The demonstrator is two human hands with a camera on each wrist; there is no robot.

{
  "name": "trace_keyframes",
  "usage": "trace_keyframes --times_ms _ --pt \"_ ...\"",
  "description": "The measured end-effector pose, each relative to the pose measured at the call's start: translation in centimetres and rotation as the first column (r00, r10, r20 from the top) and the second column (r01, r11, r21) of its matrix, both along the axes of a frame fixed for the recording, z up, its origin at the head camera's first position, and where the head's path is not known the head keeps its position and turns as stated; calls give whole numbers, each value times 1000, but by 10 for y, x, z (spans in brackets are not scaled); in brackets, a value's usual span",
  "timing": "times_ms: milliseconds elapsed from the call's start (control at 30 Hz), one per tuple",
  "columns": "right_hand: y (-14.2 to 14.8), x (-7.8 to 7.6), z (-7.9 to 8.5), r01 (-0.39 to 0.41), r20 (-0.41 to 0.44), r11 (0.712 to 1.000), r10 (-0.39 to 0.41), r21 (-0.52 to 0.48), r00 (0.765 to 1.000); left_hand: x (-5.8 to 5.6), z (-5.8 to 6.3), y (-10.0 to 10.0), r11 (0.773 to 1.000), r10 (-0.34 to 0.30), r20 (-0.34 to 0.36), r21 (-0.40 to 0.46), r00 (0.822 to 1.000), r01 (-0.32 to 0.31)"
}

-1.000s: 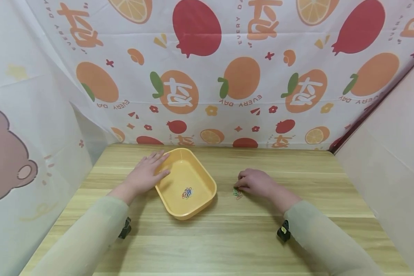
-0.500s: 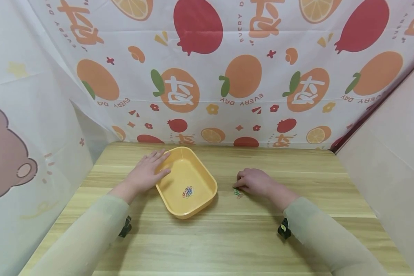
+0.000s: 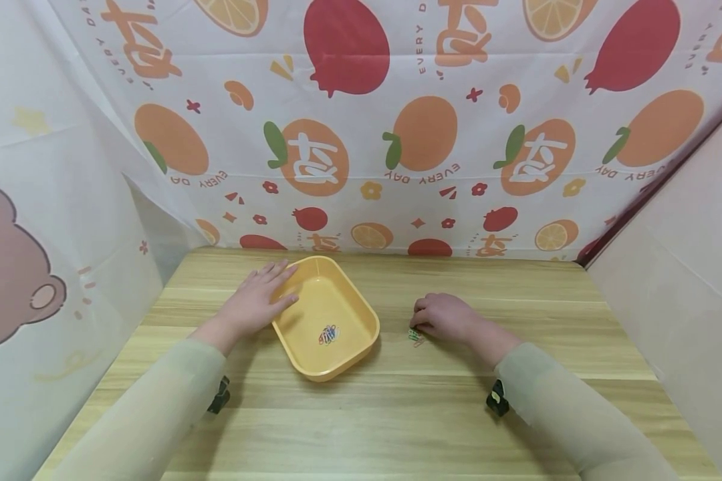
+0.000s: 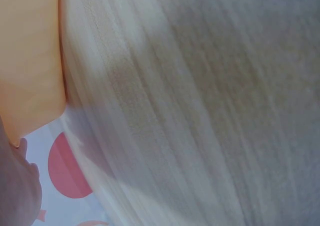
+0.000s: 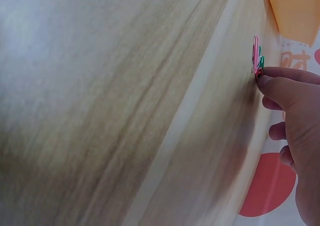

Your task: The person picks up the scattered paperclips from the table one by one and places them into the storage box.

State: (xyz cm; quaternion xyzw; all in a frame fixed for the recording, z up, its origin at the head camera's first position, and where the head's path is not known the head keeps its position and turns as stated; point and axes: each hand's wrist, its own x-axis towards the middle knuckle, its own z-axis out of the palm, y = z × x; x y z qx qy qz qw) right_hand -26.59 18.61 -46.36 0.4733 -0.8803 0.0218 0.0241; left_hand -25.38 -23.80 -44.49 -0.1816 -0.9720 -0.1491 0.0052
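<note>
My left hand (image 3: 255, 302) lies across the left rim of a yellow tray (image 3: 361, 299), fingers spread, thumb reaching over the inside. A small heap of coloured paper clips (image 3: 328, 335) sits on the tray floor. To the right of the tray, my right hand (image 3: 448, 316) is low over the wooden table with its thumb and forefinger together at a few more paper clips (image 3: 416, 337). In the right wrist view, the thumb and forefinger tips pinch at the near end of the red, green and pink paper clips (image 5: 256, 55); which of them are held is hard to tell.
The wooden table (image 3: 361, 434) runs back to a fruit-printed cloth (image 3: 367, 127). Pale cloth walls (image 3: 90, 194) stand at the left and right sides. A black wrist device (image 3: 497, 398) is strapped under the right sleeve, another (image 3: 219, 395) under the left.
The right fingertips and the green paper clip beneath them have shifted very slightly to the right. The left hand and tray stay in place; the view itself tilts slightly.
</note>
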Motion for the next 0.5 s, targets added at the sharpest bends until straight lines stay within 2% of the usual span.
trace_keyframes --times_ms 300,500 --pt "1 1 2 13 20 1000 -13 4 1000 -1 0 -1 1000 0 7 0 1000 0" --pt "4 1 0 21 30 999 -22 29 999 1 0 0 1000 -4 -17 9 1000 4"
